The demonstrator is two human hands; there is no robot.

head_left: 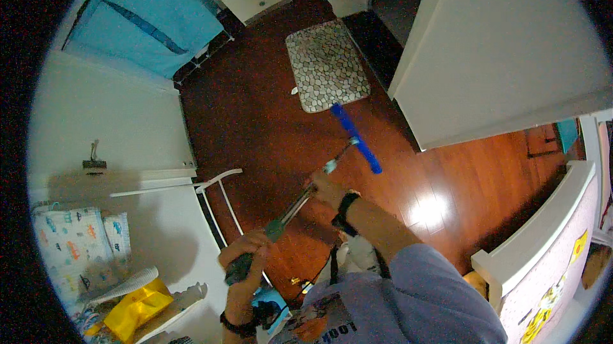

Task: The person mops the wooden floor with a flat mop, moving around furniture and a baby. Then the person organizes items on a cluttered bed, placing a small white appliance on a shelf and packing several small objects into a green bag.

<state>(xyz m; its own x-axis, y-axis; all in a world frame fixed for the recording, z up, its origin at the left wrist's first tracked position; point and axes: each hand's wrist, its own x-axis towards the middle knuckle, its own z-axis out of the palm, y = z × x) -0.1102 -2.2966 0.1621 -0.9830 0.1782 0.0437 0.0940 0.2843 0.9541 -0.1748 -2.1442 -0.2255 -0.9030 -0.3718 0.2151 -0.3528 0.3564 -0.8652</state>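
Long-handled mop [295,208] on the wearer's side of the pebble-patterned mat [327,66], blue head [361,143] nearest it, one end at the mat's near edge; contact unclear. Right hand [327,189], nearer the mat, fingers closed round the pole; left hand [246,248], farther from it, wrapped on the dark grip [239,269]. Judged light, pole stiff, smooth enough to slide through a loose palm; head's softness can't be told. Best held at grip and mid-pole, as now.
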